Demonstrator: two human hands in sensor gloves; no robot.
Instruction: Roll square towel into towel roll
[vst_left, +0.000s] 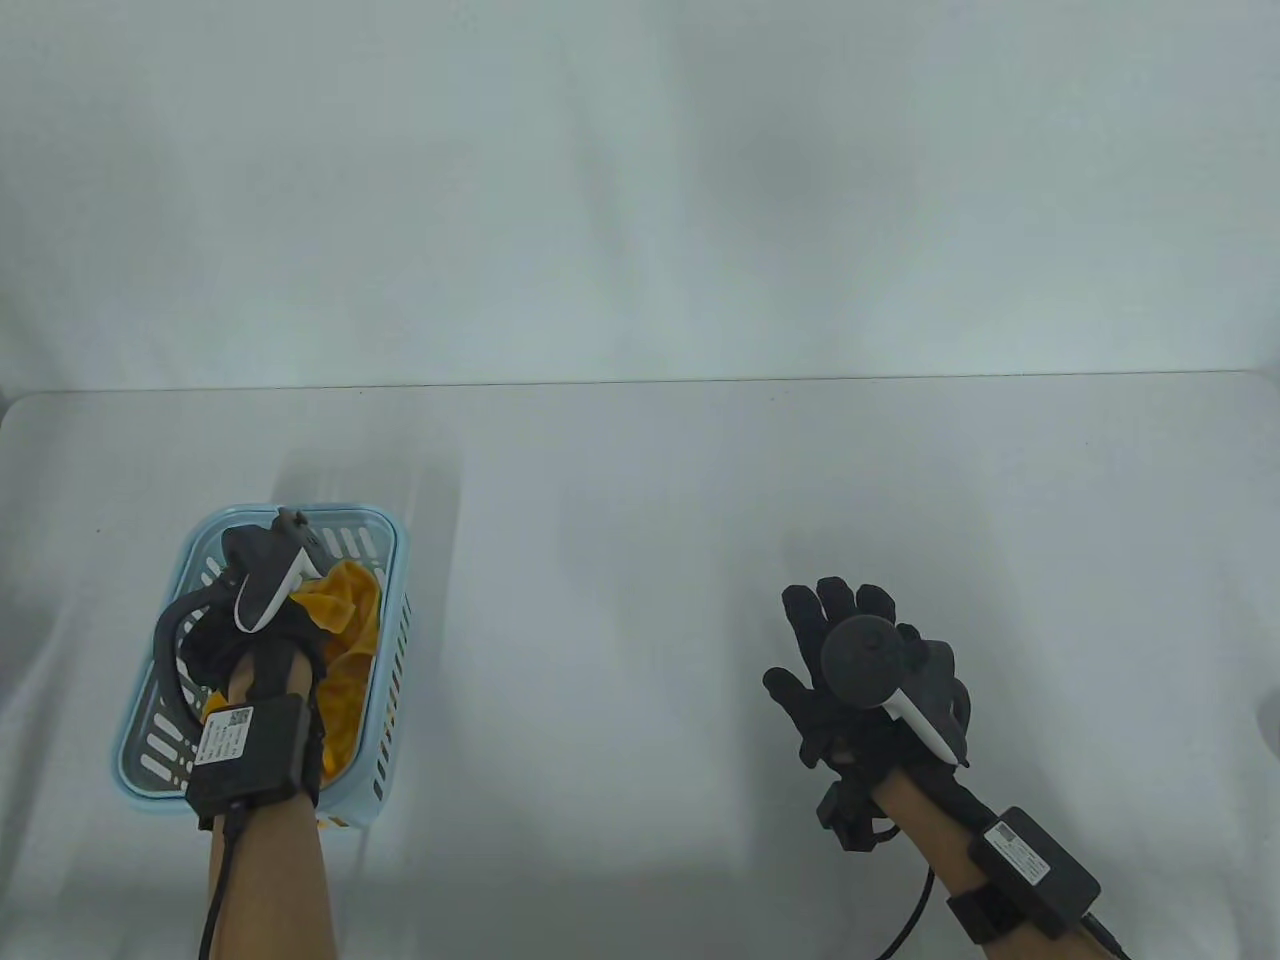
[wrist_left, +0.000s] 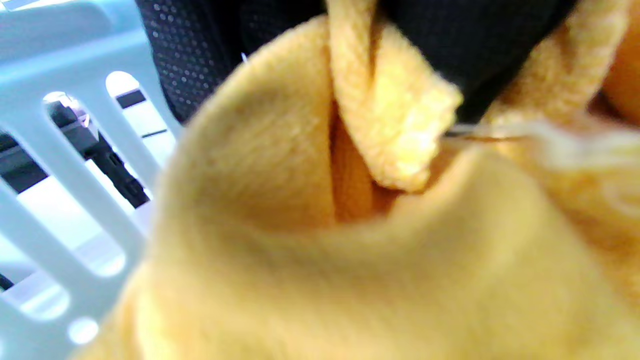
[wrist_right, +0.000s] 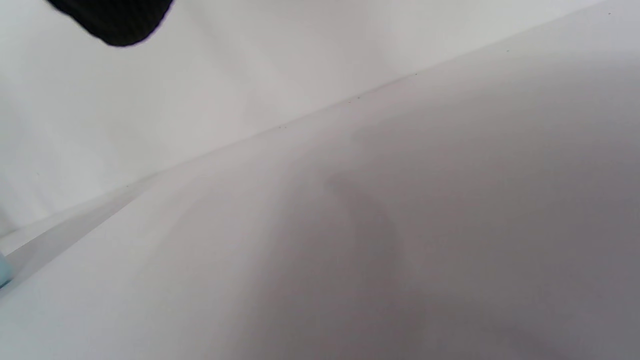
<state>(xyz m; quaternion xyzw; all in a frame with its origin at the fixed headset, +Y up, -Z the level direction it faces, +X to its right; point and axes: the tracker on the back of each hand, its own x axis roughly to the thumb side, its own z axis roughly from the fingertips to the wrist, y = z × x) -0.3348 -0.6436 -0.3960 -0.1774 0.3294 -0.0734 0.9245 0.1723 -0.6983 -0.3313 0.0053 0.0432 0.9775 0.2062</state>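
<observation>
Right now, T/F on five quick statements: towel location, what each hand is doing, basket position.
1. The yellow towel lies in the light blue basket. True.
2. The towel is spread flat on the table. False: it is bunched up inside the basket.
3. The left hand reaches into the basket, on the towel. True.
4. The right hand holds a towel corner. False: it holds nothing, fingers spread above bare table.
5. The basket sits on the table's right side. False: it sits on the left.
</observation>
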